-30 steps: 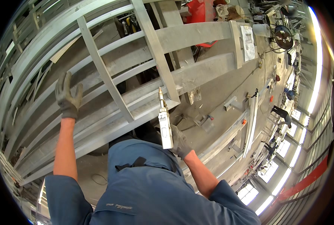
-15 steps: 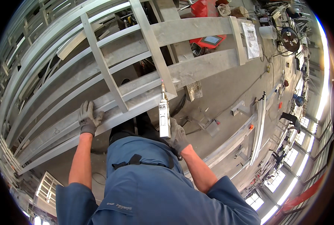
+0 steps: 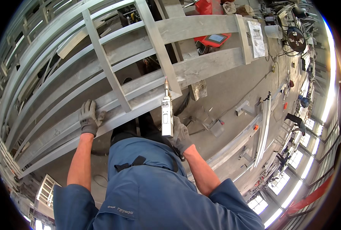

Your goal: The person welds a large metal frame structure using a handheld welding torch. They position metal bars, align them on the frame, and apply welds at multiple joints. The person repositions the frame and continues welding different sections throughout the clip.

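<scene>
My gloved right hand (image 3: 182, 135) is wrapped round the rear of a handheld laser welding gun (image 3: 167, 117), a slim white and silver body with a copper-coloured nozzle. The nozzle points away from me, its tip over the crossbar near the corner of a silver metal frame (image 3: 108, 73); whether it touches cannot be told. To the left, my gloved left hand (image 3: 89, 118) lies palm down on the frame's near rails, fingers stretched out and thumb apart. It holds nothing. The right fingers are partly hidden behind the gun.
Beyond the frame lies a red device with a screen (image 3: 215, 39). A paper drawing sheet (image 3: 256, 39) hangs at the frame's far right. Long metal profiles (image 3: 263, 130) and a cable lie on the right, with a white bucket (image 3: 273, 31) farther off. Other people (image 3: 295, 123) stand at the far right.
The whole view has shifted slightly, so the frame and both hands appear a little higher. The welding gun's tip stays at nearly the same place on the crossbar.
</scene>
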The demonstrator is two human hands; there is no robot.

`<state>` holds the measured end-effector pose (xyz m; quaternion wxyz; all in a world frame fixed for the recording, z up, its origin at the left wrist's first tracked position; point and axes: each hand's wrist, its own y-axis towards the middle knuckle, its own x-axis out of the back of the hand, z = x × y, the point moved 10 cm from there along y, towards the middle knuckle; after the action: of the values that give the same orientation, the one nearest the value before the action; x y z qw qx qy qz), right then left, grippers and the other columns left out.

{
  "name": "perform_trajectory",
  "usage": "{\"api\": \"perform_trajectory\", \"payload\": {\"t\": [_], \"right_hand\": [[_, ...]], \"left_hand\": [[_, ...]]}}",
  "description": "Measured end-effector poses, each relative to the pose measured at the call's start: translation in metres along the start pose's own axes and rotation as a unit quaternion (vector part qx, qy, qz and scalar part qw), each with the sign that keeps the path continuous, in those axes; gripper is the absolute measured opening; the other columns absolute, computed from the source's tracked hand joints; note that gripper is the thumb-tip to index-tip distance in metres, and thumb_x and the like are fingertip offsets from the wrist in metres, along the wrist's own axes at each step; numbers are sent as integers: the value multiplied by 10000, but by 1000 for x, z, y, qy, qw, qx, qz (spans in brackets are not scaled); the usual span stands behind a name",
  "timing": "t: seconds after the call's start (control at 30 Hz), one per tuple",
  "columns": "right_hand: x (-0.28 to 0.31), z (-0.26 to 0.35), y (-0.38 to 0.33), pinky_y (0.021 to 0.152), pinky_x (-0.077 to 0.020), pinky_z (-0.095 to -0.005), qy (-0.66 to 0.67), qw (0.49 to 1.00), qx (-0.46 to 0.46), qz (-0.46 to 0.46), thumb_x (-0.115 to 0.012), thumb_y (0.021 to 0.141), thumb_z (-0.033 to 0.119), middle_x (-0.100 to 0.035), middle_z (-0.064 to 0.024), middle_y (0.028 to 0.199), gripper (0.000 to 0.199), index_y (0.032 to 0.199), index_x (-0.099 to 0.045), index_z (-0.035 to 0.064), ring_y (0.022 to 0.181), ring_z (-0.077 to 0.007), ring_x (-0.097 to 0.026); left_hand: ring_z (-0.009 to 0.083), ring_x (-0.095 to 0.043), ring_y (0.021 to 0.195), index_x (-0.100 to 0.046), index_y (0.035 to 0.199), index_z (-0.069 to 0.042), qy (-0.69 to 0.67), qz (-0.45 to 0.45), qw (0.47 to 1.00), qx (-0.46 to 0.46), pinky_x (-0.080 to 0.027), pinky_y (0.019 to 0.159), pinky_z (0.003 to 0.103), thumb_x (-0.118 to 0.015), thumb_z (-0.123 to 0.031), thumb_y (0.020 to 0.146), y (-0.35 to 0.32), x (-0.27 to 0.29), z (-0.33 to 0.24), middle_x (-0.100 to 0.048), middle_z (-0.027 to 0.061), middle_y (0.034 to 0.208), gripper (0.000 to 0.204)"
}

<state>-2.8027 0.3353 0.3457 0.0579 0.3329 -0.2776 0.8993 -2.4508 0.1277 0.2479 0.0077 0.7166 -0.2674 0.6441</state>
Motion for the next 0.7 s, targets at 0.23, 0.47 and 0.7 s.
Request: {"api": "perform_trajectory", "payload": {"t": [0.23, 0.47, 0.7], "right_hand": [[1, 4, 1, 726, -562, -508, -15, 1000, -2, 5, -745, 898, 255, -700, -249, 967, 560, 1314, -491, -20, 836, -446, -712], [1, 8, 3, 756, -554, -575, -8, 1000, -26, 9, -728, 903, 360, -705, -291, 945, 534, 1225, -499, 1, 860, -487, -700], [2, 18, 2, 733, -554, -574, -25, 999, -44, 9, -717, 916, 341, -704, -288, 931, 499, 1205, -504, -6, 841, -487, -703]], "left_hand": [[417, -460, 1431, -580, 1443, -92, 3, 16, 1000, 9, -386, 1163, 545, -750, -494, 842, 0, -3, 2, -525, 170, 1533, 743], [408, -446, 1448, -571, 1461, -99, 4, 24, 1000, 14, -379, 1168, 551, -738, -512, 848, 0, -5, 3, -514, 164, 1551, 758], [406, -455, 1434, -580, 1442, -101, 4, 0, 1000, 7, -385, 1154, 555, -740, -492, 841, -1, -2, 1, -530, 164, 1525, 735]]}}
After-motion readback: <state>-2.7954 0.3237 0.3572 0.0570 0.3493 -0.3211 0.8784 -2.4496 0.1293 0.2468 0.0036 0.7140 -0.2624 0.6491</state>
